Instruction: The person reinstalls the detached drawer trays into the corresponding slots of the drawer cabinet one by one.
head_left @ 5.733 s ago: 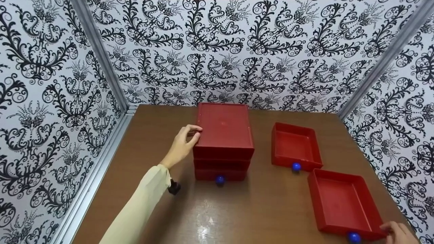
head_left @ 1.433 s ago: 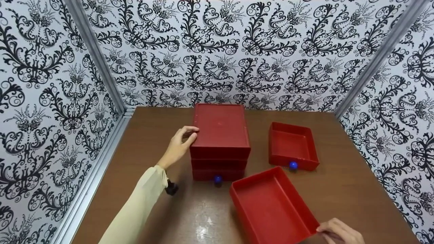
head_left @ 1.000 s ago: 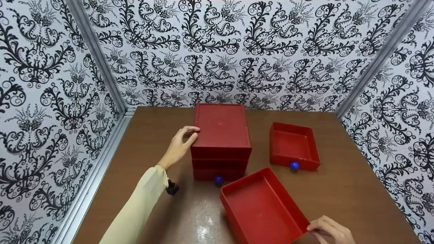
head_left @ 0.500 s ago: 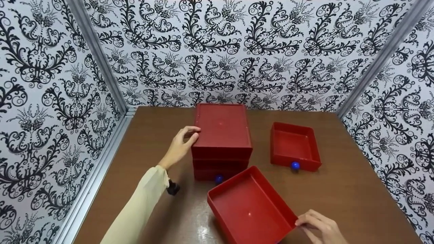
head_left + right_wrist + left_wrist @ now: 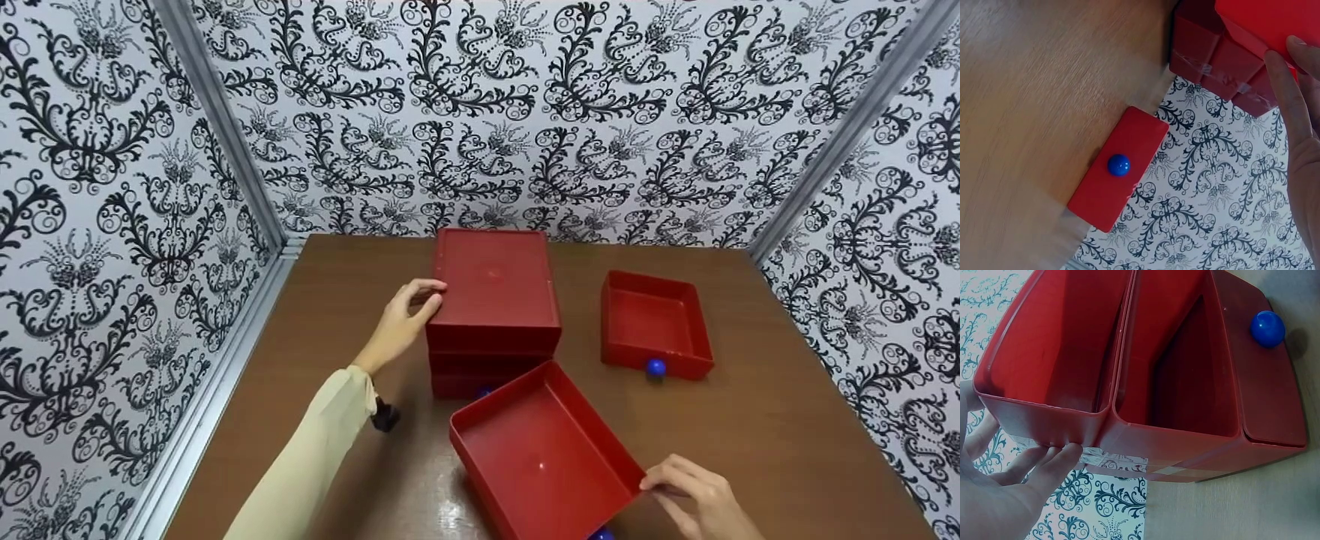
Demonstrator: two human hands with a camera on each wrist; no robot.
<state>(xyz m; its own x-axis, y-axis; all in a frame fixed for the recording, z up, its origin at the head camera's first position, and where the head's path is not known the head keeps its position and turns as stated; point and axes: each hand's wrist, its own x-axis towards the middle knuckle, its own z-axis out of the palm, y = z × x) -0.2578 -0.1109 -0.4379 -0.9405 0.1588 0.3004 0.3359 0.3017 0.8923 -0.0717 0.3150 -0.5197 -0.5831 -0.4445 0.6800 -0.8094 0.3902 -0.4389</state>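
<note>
A red drawer cabinet (image 5: 495, 277) stands at the middle back of the table. In the left wrist view its upper two slots (image 5: 1179, 365) show no drawer inside, and the lowest drawer (image 5: 1266, 391) is in place with a blue round knob. My left hand (image 5: 397, 326) rests against the cabinet's upper left edge, fingertips touching its side. My right hand (image 5: 697, 491) pinches the near right corner of a loose red drawer (image 5: 540, 457). That drawer is turned at an angle, its far corner overlapping the cabinet's lower front in the head view. Its blue knob (image 5: 601, 534) shows at the bottom edge.
Another loose red drawer (image 5: 652, 319) with a blue knob (image 5: 655, 367) lies on the brown table (image 5: 780, 420), right of the cabinet. Black-and-white patterned walls (image 5: 487, 112) with grey metal corner posts (image 5: 217, 127) enclose the table.
My right hand has brought the held drawer leftward from the table's right front to before the cabinet, turning it and covering most of the lowest knob. My left hand has stayed at the cabinet.
</note>
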